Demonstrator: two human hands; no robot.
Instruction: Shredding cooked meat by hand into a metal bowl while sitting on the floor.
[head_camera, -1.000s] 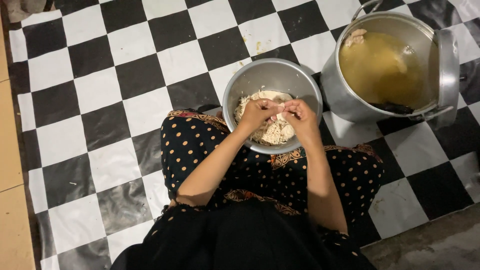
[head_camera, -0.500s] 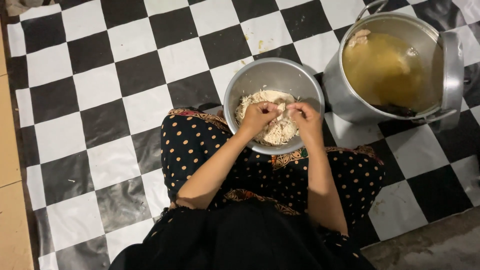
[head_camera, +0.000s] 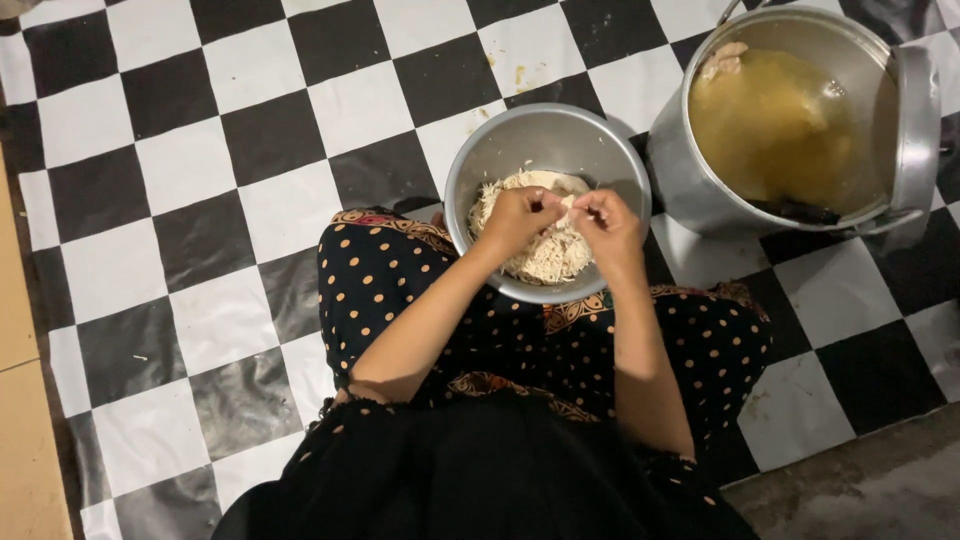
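Observation:
A round metal bowl (head_camera: 530, 135) rests against my knees on the checkered floor mat, holding a heap of pale shredded meat (head_camera: 545, 262). Both hands hover over that heap. My left hand (head_camera: 517, 217) and my right hand (head_camera: 606, 222) pinch the same small pale piece of meat (head_camera: 566, 203) between their fingertips. My forearms reach down to the bowl over a dark skirt with orange dots.
A large metal pot (head_camera: 700, 190) stands to the right of the bowl, filled with yellowish broth (head_camera: 770, 125), a piece of meat (head_camera: 722, 60) floating at its far rim. Its lid (head_camera: 917, 125) leans on the right rim. Tan floor (head_camera: 20, 320) borders the mat's left edge.
My hands stay over the bowl, fingers working at the piece between them; they have drawn slightly closer together. The bowl and pot have not moved.

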